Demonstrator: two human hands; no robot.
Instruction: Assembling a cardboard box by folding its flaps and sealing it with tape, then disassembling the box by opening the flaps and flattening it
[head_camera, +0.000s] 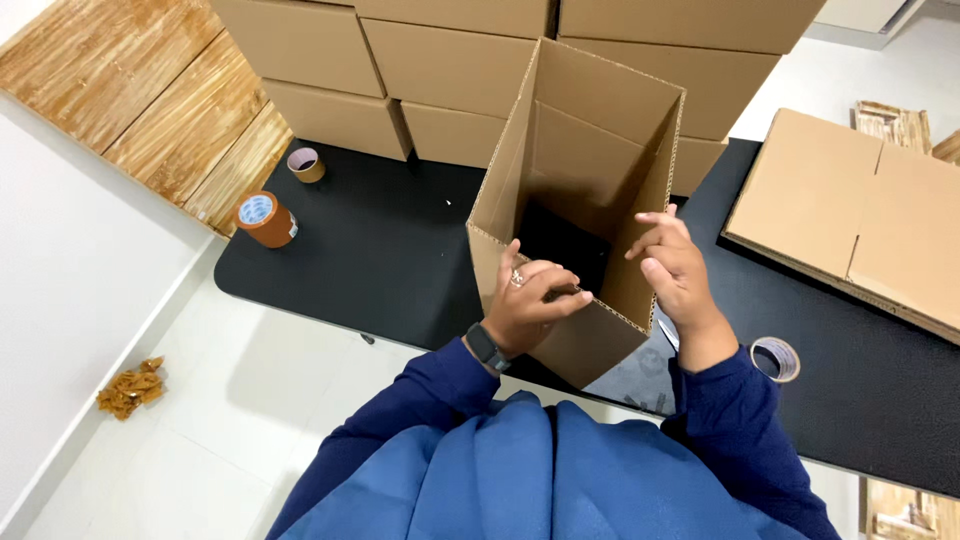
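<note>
Head view: I looked down at an open cardboard box (585, 200) that stood tilted on the black tabletop (380, 250), its mouth facing me. My left hand (525, 305) pinched the box's near left wall at the rim, fingers curled over the edge. My right hand (675, 270) pressed flat against the box's right wall, fingers loosely spread, its grip closed on nothing. Right of the box lay a flattened carton (850, 215) and a near-empty tape roll (775, 358); left of it stood two brown tape rolls (267, 218). I judged the tilted box could slip or fold, since only one pinch steadied it.
</note>
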